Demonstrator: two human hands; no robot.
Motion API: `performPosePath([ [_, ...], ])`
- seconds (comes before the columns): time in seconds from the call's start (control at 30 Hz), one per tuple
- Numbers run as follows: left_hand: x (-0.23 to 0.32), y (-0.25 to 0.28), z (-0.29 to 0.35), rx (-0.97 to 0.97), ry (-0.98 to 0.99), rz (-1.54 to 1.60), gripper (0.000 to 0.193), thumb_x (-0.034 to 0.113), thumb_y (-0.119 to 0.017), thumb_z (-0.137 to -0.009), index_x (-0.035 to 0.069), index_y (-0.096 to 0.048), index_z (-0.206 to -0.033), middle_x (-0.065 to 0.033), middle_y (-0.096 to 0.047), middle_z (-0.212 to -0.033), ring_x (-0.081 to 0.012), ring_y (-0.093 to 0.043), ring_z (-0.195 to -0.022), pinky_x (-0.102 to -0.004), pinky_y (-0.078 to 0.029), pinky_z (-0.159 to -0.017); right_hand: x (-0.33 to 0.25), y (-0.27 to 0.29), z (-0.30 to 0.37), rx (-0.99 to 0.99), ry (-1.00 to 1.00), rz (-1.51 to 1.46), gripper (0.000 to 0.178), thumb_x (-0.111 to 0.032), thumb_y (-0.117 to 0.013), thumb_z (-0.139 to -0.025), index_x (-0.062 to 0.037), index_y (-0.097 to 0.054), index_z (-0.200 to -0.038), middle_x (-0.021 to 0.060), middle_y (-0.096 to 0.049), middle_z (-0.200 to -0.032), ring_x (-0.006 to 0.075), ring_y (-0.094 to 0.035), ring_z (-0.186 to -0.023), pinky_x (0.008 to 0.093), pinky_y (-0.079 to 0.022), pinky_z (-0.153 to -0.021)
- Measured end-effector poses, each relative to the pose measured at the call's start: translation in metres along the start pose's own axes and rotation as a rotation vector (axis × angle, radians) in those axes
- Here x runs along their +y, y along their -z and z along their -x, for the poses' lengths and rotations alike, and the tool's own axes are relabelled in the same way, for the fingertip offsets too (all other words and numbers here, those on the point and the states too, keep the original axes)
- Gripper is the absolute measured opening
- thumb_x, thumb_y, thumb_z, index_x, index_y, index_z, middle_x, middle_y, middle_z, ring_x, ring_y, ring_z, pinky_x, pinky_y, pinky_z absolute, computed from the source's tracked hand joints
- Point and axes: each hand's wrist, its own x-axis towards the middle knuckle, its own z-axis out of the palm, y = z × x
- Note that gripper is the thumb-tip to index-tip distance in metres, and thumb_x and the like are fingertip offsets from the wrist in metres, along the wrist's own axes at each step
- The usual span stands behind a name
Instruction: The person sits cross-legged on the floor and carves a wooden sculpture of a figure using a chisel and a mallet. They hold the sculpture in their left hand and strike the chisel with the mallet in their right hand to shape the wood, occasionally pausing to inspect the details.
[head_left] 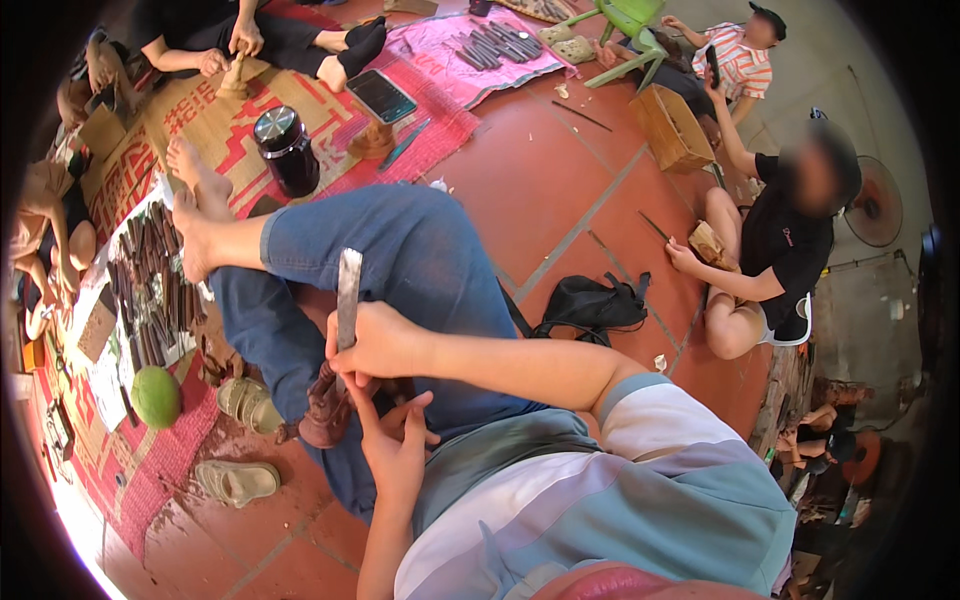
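A worn grey metal chisel point(348, 300) stands nearly upright in my right hand point(385, 342), which is closed round its lower part. Its lower end is hidden behind my fingers. Below it, a reddish-brown wood carving point(325, 408) rests against my legs in blue jeans. My left hand point(395, 445) is beside the carving, its fingers apart and one reaching up towards my right hand. Whether that finger touches the chisel or the carving I cannot tell.
Many carving tools point(150, 280) lie on a cloth at left, near a green melon point(156, 397) and sandals point(237, 481). A black flask point(287, 150) and a phone point(382, 97) are on the mat. Right of my knee sits a black bag point(595, 303). Other people sit around, some holding wood pieces.
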Motion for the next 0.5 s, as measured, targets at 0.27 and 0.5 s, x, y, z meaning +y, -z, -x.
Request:
performPosePath([
  [0.27,-0.008,0.005,0.005,-0.020,0.021,-0.113,0.090,0.008,-0.054,-0.089,0.019,0.014,-0.147,-0.0136,-0.067,-0.097,-0.0113,-0.059,-0.053,-0.0191,-0.044,-0.044,0.023,-0.008,0.018,0.059,0.095,-0.219,0.007,-0.001,-0.064,-0.078,0.0003,-0.058,-0.080,0.0071,-0.064,-0.066,0.0110,-0.060,-0.050,0.0238,-0.047,-0.046],
  [0.5,-0.015,-0.003,0.012,0.132,-0.084,-0.062,0.092,0.006,-0.055,-0.088,0.021,0.015,-0.146,-0.0123,-0.067,-0.094,-0.0107,-0.059,-0.053,-0.0191,-0.044,-0.044,0.023,-0.023,0.021,-0.003,0.140,-0.333,0.006,0.000,-0.063,-0.079,0.0006,-0.058,-0.082,0.0067,-0.063,-0.068,0.0109,-0.060,-0.053,0.0238,-0.047,-0.046],
])
